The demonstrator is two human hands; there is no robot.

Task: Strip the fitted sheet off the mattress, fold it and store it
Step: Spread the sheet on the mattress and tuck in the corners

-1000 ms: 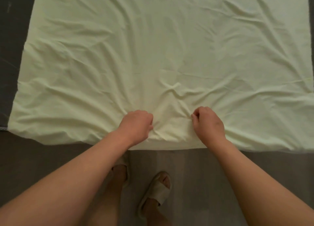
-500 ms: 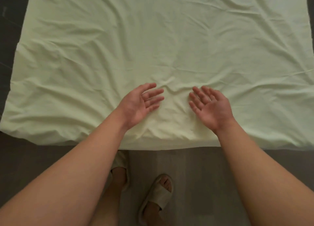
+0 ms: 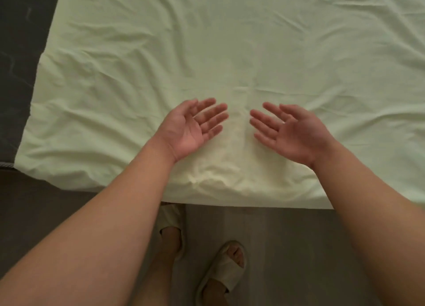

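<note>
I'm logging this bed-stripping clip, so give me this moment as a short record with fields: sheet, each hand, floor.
sheet: pale green wrinkled fabric sheet, spread out flat, not folded
left hand: open, palm up, fingers straight, holding nothing
right hand: open, palm up, fingers straight, holding nothing
hand position: both over the sheet near its closest edge; whether they touch it, cannot tell
floor: grey wood-look floor, feet in beige slippers

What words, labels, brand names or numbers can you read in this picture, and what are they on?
No readable text anywhere.
The pale green sheet is plain, with no tag or print showing.
The slippers show no logo.
Faint pale marks on the dark surface at left are not letters.
</note>
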